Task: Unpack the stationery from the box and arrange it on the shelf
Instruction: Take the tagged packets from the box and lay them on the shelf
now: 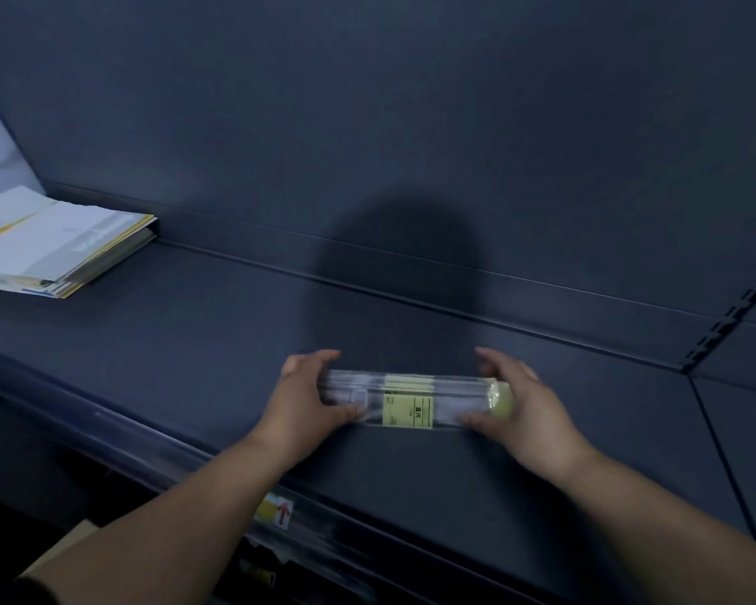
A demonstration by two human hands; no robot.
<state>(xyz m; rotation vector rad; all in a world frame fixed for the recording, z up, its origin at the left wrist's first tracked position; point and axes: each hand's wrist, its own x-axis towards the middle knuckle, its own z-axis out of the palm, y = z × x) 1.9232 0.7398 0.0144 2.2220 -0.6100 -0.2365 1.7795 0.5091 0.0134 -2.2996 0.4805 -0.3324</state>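
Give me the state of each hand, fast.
Left hand: holds the left end of the long clear plastic pack with a pale yellow label.
Right hand: holds the pack's right end.

Clear pack lies on shelf, papers far left.

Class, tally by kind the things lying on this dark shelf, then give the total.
clear stationery pack: 1
stack of paper booklets: 1
Total: 2
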